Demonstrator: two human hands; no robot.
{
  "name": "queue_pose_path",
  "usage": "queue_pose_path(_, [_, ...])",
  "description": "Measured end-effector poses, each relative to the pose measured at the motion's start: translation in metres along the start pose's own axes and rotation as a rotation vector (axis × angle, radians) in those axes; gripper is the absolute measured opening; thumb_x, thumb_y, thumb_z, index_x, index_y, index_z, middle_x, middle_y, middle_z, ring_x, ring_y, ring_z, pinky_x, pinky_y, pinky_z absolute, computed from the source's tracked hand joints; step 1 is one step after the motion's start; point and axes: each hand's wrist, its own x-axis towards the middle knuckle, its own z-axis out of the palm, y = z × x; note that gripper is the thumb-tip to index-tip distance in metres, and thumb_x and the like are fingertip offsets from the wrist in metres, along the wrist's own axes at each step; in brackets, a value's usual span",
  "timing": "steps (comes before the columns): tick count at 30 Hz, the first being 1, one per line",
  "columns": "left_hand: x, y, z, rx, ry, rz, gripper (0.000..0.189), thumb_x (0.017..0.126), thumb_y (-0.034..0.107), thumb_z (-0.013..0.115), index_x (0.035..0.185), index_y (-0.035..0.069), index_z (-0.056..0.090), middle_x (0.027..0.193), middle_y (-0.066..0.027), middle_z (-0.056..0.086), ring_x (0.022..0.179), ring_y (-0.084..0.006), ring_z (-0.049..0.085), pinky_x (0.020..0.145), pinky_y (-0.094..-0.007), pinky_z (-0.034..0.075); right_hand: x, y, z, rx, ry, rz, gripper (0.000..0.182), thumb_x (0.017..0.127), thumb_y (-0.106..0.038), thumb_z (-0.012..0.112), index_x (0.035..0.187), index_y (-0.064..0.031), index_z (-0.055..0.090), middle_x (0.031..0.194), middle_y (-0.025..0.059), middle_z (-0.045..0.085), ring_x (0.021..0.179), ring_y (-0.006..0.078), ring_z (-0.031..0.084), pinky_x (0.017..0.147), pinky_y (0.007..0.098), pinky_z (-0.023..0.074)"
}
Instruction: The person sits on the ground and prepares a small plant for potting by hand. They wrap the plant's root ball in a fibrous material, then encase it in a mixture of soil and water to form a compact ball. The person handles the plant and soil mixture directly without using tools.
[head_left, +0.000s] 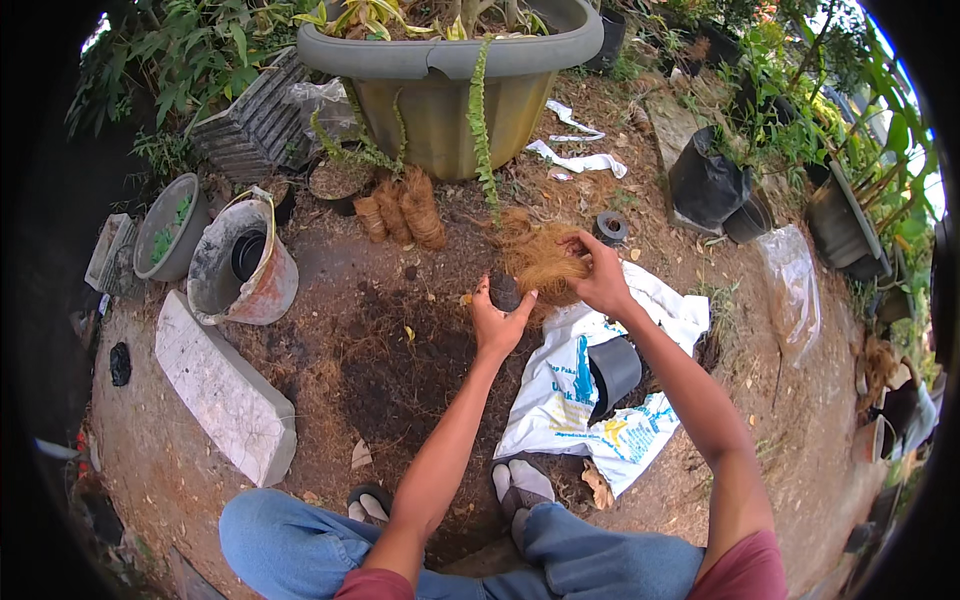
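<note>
My left hand (498, 324) cups a dark, rounded lump of soil (504, 291) between thumb and fingers. Just right of it, my right hand (602, 276) pinches the edge of a loose mat of brown coconut fibre (534, 259). The fibre lies against the lump's right side, and its far end trails toward the big planter. Below my right forearm, a black plastic pot (616, 369) rests on its side on an opened white printed sack (551, 405). Dark loose soil (397, 375) is spread on the ground left of my left arm.
A large cracked planter (450, 112) stands ahead, with several fibre bundles (421, 210) at its foot. Left are a dirty bucket (274, 289), a grey basin (191, 225) and a concrete slab (225, 390). A black roll (611, 227) lies beyond my right hand; a black plant bag (709, 180) stands farther right.
</note>
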Motion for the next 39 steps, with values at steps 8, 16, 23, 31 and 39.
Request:
queue_pose_path(8, [0.013,0.031,-0.007,-0.400,0.022,-0.326,0.040,0.083,0.003,0.082,0.112,0.006,0.055,0.092,-0.0035,0.067,0.071,-0.0115,0.063,0.054,-0.0283,0.048,-0.019,0.067,0.016,-0.128,-0.084,0.132,0.028,0.080,-0.010,0.076,0.107,-0.0038,0.069,0.108,0.0182,0.072,0.105,0.0359,0.068,0.092,0.0433,0.0520])
queue_pose_path(16, [0.021,0.042,-0.033,-0.544,0.054,-0.333,0.030,0.086,0.003,0.077,0.107,0.009,0.057,0.088,-0.0046,0.064,0.074,-0.0138,0.061,0.054,-0.0322,0.046,0.002,0.084,0.001,-0.300,0.206,0.046,0.017,0.079,-0.005,0.068,0.096,-0.0055,0.072,0.090,0.0145,0.065,0.087,0.0349,0.067,0.083,0.0461,0.0519])
queue_pose_path(23, [0.027,0.054,-0.057,-0.664,0.082,-0.339,0.030,0.085,0.002,0.077,0.106,0.009,0.057,0.089,-0.0053,0.066,0.071,-0.0138,0.062,0.052,-0.0311,0.048,0.021,0.095,-0.022,-0.310,0.282,0.182,0.015,0.083,-0.007,0.067,0.097,-0.0056,0.072,0.094,0.0145,0.068,0.086,0.0318,0.069,0.082,0.0430,0.0526])
queue_pose_path(31, [0.024,0.058,-0.075,-0.628,0.093,-0.356,0.027,0.086,0.001,0.077,0.103,0.009,0.057,0.084,-0.0058,0.064,0.068,-0.0143,0.060,0.051,-0.0314,0.048,0.019,0.018,-0.016,-0.919,-0.108,0.261,0.075,0.071,-0.010,0.075,0.142,-0.0115,0.050,0.134,0.0179,0.054,0.124,0.0378,0.054,0.100,0.0543,0.0464])
queue_pose_path(39, [0.021,0.070,-0.074,-0.527,-0.096,-0.338,0.031,0.083,0.004,0.081,0.104,0.008,0.058,0.085,-0.0047,0.066,0.069,-0.0133,0.064,0.052,-0.0300,0.047,0.054,-0.061,-0.006,0.262,-0.457,-0.085,0.071,0.083,-0.032,0.080,0.146,-0.0147,0.051,0.143,0.0163,0.055,0.127,0.0305,0.056,0.107,0.0440,0.0435])
